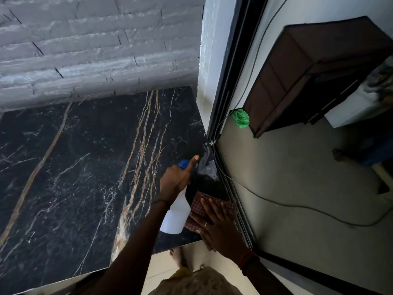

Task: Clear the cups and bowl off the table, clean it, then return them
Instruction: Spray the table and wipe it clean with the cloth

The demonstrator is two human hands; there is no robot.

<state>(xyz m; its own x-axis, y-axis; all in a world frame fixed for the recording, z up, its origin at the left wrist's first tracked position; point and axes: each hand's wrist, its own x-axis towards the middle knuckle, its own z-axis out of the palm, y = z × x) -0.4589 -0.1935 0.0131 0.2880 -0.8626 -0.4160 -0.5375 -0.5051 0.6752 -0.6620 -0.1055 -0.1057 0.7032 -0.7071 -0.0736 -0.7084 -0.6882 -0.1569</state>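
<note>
Head view looks down on a black marble worktop (74, 167) veined with gold and white, which fills the left and middle of my picture and meets a grey brick wall (95, 50) at its far edge.

My left hand (175, 179) is wrapped around the neck of a white spray bottle (177, 216). Its index finger is stretched forward along the blue nozzle (183, 163), and the bottle's body is tilted back toward the forearm, above the worktop's near right corner. A thin dark thread (163, 202) circles that wrist.

My right hand (217, 226) lies flat, fingers straight and spread, pressing on a red checked cloth (198, 201) spread on the worktop just beside its right edge. It grips nothing. A ring (205, 225) sits on one finger and a reddish band (247, 260) on the wrist.

Along the worktop's right side runs a black frame (229, 103). Past it I see a brown cabinet (308, 77), a green plastic bag (240, 118) and a dark cable (297, 206) trailing over a pale floor. I cannot tell whether that is a reflection or seen through glass.

A bare foot (176, 255) shows on the tiles below the worktop's near edge.
</note>
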